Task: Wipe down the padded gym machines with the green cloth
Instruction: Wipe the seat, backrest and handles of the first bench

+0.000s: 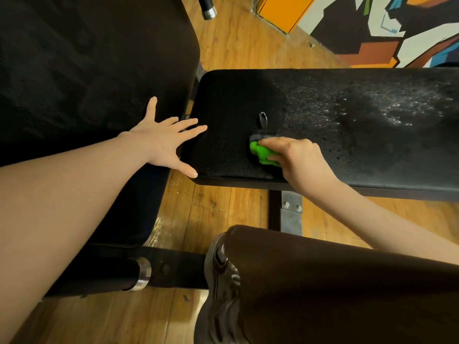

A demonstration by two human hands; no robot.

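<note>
A raised knee (323,281) fills the foreground as the right hand (303,162) grips the bunched green cloth (263,152) against the bench pad (360,150), mid-wipe. The left hand (166,142), fingers splayed flat, apparently steadies the pad's end. Spray droplets (372,108) glisten ahead; beyond lie wood floor (236,45) and a painted mural (397,28).
</note>
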